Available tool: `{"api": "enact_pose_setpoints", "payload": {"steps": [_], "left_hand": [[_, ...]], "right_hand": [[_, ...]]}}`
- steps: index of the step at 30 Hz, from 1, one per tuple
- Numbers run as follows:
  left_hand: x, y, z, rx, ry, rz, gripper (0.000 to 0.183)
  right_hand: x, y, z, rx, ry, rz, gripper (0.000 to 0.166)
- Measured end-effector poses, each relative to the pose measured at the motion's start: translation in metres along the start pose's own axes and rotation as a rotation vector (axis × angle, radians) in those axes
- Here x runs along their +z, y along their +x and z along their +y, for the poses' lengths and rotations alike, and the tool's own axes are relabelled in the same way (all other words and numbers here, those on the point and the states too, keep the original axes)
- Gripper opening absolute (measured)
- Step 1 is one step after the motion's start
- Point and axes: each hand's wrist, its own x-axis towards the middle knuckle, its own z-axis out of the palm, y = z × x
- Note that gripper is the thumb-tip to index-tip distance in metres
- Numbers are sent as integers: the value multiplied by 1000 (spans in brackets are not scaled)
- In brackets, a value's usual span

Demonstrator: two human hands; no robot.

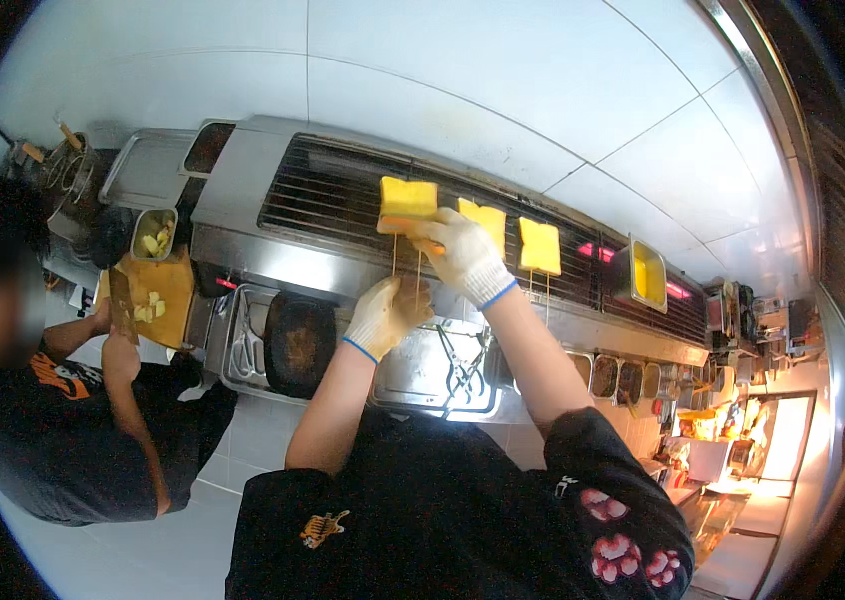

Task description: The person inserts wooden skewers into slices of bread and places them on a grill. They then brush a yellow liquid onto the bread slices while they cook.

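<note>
My left hand (392, 315), in a white knit glove, grips the lower ends of two thin skewers (395, 255). They carry a yellow-coated bread slice (408, 196) above the grill (332, 187). Also gloved, my right hand (460, 244) holds an orange-brown tool (415, 229) against the lower edge of that slice. It looks like a brush, but its working end is blurred. Two more skewered yellow slices, one middle slice (484, 223) partly behind my right hand and one right slice (540, 247), lie on the grill bars with their skewers pointing towards me.
A metal pan of yellow liquid (649, 274) stands on the grill's right part, near glowing red heat. Scissors (464, 375) lie on a tray (400, 382) before me, beside a dark pan (302, 345). At left, a co-worker (92, 435) holds a cleaver (122, 304) over a cutting board (171, 292).
</note>
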Motion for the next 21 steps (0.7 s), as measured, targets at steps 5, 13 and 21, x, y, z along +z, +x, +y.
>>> {"api": "enact_pose_setpoints", "payload": {"steps": [5, 13, 21], "left_hand": [[20, 4, -3, 54, 41, 251, 24], [-41, 10, -5, 17, 132, 39, 17], [-18, 10, -6, 51, 81, 206, 7]], "right_hand": [[0, -17, -9, 23, -70, 3, 18], [-13, 22, 5, 121, -13, -10, 18], [-27, 47, 7, 109, -111, -263, 19]]}}
